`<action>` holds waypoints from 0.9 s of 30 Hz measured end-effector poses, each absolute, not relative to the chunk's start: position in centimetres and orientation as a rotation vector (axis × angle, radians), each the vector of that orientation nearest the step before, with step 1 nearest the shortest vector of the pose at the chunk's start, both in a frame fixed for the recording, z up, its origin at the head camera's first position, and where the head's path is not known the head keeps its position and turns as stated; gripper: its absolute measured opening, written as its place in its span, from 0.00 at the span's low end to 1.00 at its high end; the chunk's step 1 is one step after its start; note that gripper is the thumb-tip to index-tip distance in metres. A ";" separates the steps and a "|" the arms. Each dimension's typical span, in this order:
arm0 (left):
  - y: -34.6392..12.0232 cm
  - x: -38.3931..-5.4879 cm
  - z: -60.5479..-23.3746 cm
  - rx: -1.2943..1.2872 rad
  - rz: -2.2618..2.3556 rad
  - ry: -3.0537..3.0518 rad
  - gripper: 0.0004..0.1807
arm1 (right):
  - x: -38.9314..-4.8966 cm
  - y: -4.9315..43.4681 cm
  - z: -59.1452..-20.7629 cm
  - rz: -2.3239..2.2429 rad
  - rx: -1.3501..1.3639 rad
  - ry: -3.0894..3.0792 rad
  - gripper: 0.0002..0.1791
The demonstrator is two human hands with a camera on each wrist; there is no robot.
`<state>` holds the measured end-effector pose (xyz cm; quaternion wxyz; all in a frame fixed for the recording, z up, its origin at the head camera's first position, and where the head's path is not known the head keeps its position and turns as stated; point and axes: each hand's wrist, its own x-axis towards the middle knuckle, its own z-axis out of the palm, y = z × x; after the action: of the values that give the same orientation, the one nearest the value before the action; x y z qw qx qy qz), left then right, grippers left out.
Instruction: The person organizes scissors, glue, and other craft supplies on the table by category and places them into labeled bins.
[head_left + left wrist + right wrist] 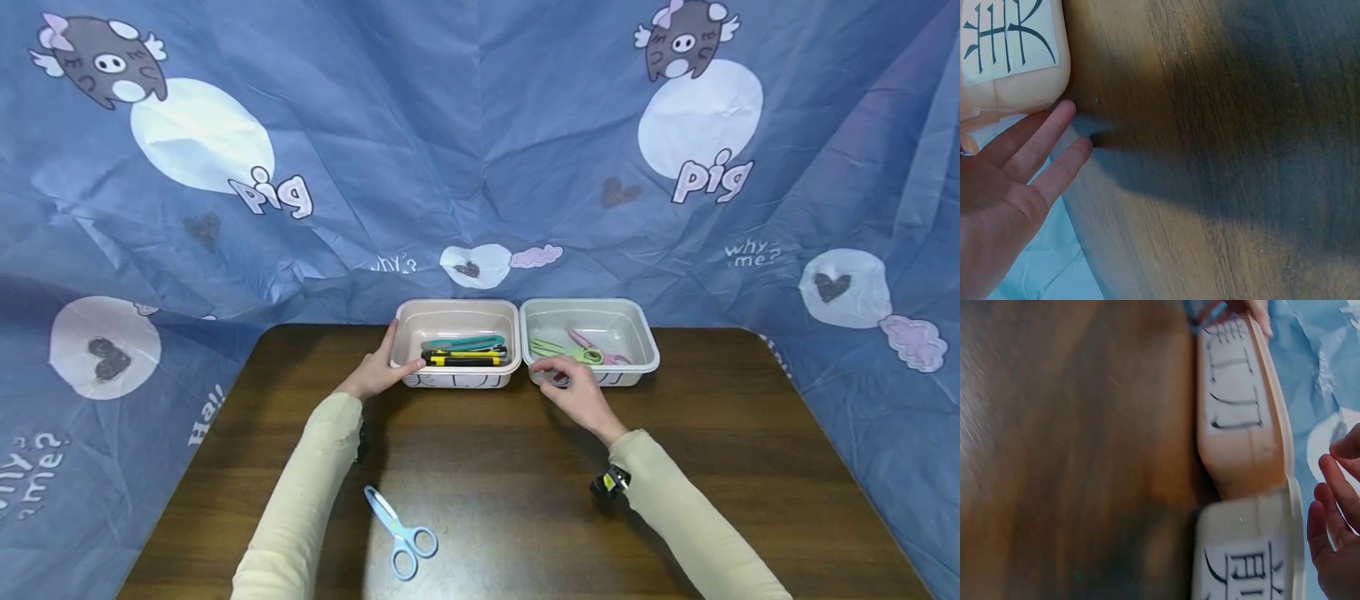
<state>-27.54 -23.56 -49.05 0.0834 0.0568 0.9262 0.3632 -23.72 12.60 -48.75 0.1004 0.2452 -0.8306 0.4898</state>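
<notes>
My left hand (378, 371) is at the left front corner of the beige bin (457, 312), its thumb along the front rim and its fingers by the left side. In the left wrist view, straight fingers touch the bin's corner. Inside lie a teal utility knife (465, 342) and a yellow-and-black utility knife (463, 359). My right hand (577, 393) hovers at the front rim of the pale grey bin (645, 333), fingers loosely bent, with nothing seen between them. Green scissors (588, 356) and pink scissors (585, 340) lie in that bin.
Light blue scissors (405, 537) lie on the brown wooden table (495, 475), near its front and left of the middle. The two bins stand side by side at the back edge. Behind them hangs a blue printed cloth (420, 167). Both bins carry handwritten labels on their fronts.
</notes>
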 end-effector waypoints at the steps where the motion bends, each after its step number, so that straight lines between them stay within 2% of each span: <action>1: -23.5 -27.5 -49.0 0.165 1.084 2.763 0.57 | -23.5 12.4 -48.9 1.447 0.737 -2.468 0.13; 11: -23.5 -27.4 -49.1 0.153 1.074 2.766 0.57 | -22.3 10.2 -50.6 1.370 0.885 -2.538 0.12; 27: -23.5 -27.4 -49.0 0.137 1.083 2.748 0.57 | -20.3 5.9 -53.0 1.312 1.348 -2.720 0.12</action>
<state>-27.41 -23.49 -49.00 0.0923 0.0462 0.9254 0.3646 -20.31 5.86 -53.02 -0.0827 0.4063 -0.8197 0.3952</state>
